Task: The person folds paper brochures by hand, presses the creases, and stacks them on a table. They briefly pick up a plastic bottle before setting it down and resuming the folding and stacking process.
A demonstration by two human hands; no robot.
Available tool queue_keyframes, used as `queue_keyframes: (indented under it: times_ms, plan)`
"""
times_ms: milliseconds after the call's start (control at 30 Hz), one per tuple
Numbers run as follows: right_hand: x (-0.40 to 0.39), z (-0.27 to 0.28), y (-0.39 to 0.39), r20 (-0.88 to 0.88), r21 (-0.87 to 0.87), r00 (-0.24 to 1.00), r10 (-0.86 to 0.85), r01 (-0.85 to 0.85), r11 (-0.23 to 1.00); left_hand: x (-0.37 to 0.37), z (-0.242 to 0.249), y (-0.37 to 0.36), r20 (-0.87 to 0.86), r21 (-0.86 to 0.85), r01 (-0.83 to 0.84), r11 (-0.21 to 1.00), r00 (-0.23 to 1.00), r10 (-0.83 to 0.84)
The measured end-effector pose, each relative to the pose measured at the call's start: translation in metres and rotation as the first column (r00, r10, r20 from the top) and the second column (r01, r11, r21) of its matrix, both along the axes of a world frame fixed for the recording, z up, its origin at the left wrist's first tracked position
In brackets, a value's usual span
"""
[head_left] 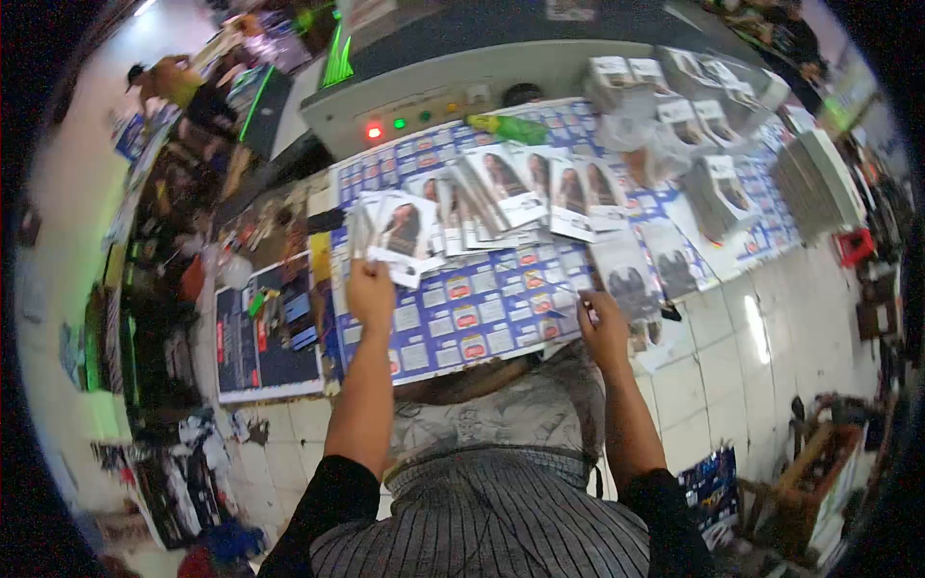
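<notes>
Printed white cards with a dark figure lie in overlapping bunches across the blue patterned table sheet [434, 347]. At the left end of the row, my left hand [370, 289] grips the lower corner of a card bunch [400, 229], its fingers closed round the edge. My right hand [601, 323] hovers by the sheet's front edge, right of the middle, with fingers curled together; what it holds, if anything, is too small to make out. Beyond it are more card bunches [503, 185] and grey printed sheets [626, 270].
Wrapped stacks [718, 193] stand at the right, beside a tall pile [814, 183]. A green bottle [511, 128] lies at the back before a machine panel [434, 111] with lit buttons. Small tools [299, 308] sit on the left. People are in the far background.
</notes>
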State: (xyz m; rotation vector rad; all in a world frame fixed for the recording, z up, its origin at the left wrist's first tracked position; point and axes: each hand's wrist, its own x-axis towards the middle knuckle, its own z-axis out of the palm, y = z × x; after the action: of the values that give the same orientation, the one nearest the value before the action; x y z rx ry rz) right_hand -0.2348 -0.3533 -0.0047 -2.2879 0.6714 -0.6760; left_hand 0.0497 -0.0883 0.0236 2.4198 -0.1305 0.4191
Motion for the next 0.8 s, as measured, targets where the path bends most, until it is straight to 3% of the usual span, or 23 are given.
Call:
queue_keyframes:
  times_ms: [33,100,133,200,233,300,367,433,467,533,567,600,633,700,767,800]
  plan:
    - [-0.002,-0.003,-0.01,0.04,-0.03,0.998,-0.045,0.047,0.998,0.003,-0.006,0.002,0.04,-0.2,0.075,0.977,0.997,-0.068]
    - [-0.007,-0.007,-0.028,-0.058,-0.181,0.979,-0.194,0.181,0.967,0.014,-0.014,0.001,0.026,-0.257,0.021,0.966,1.0,-0.014]
    - [-0.008,-0.012,-0.035,-0.061,-0.188,0.978,-0.198,0.183,0.965,0.012,-0.015,-0.002,0.022,-0.264,0.023,0.964,1.0,-0.018]
    - [-0.007,-0.022,-0.045,-0.117,-0.483,0.909,-0.4,0.3,0.823,0.01,-0.012,-0.009,-0.106,-0.092,0.076,0.993,0.991,-0.086]
    - [-0.011,-0.026,-0.043,-0.117,-0.484,0.906,-0.406,0.305,0.82,0.001,0.002,-0.013,-0.107,-0.093,0.082,0.992,0.99,-0.092]
    - [-0.022,-0.035,-0.04,-0.398,-0.407,0.858,-0.324,0.151,0.901,-0.015,0.025,-0.018,-0.278,0.099,0.027,0.995,0.96,0.002]
    - [-0.03,-0.047,-0.04,-0.382,-0.387,0.88,-0.282,0.124,0.914,-0.017,0.014,-0.006,-0.292,0.087,0.012,0.996,0.956,0.014]
    - [-0.035,-0.034,-0.023,-0.137,-0.149,0.975,-0.178,0.157,0.976,-0.026,0.009,0.007,-0.158,-0.174,0.008,0.985,0.987,-0.036]
    - [-0.034,-0.022,-0.008,-0.034,-0.136,0.981,-0.191,0.185,0.973,-0.032,0.001,0.013,-0.142,-0.321,0.134,0.938,0.972,-0.188]
    - [-0.018,-0.001,0.033,0.03,-0.1,0.996,-0.082,0.085,0.991,-0.058,-0.025,0.015,-0.044,-0.367,0.525,0.768,0.815,-0.578]
    - [-0.006,0.006,0.054,0.11,-0.074,0.994,0.022,-0.014,0.997,-0.074,-0.027,0.018,-0.25,-0.627,0.584,0.516,0.477,-0.843]
    - [0.007,0.011,0.078,0.085,-0.066,0.982,0.167,-0.161,0.985,-0.101,-0.017,0.004,-0.239,-0.801,0.467,0.374,0.324,-0.915]
    - [0.019,0.017,0.101,0.065,-0.059,0.949,0.307,-0.303,0.951,-0.119,-0.009,0.0,-0.262,-0.866,0.377,0.327,0.214,-0.941]
    - [0.035,0.036,0.138,-0.079,-0.042,0.855,0.513,-0.517,0.855,-0.133,-0.001,0.0,-0.523,-0.83,0.081,0.552,0.233,-0.82]
    - [0.042,0.031,0.146,-0.032,-0.008,0.833,0.553,-0.553,0.833,-0.133,-0.018,0.016,-0.415,-0.885,0.029,0.465,0.407,-0.814]
    - [0.049,0.03,0.146,0.001,0.01,0.921,0.39,-0.39,0.921,-0.133,-0.015,0.021,-0.413,-0.886,0.023,0.464,0.419,-0.809]
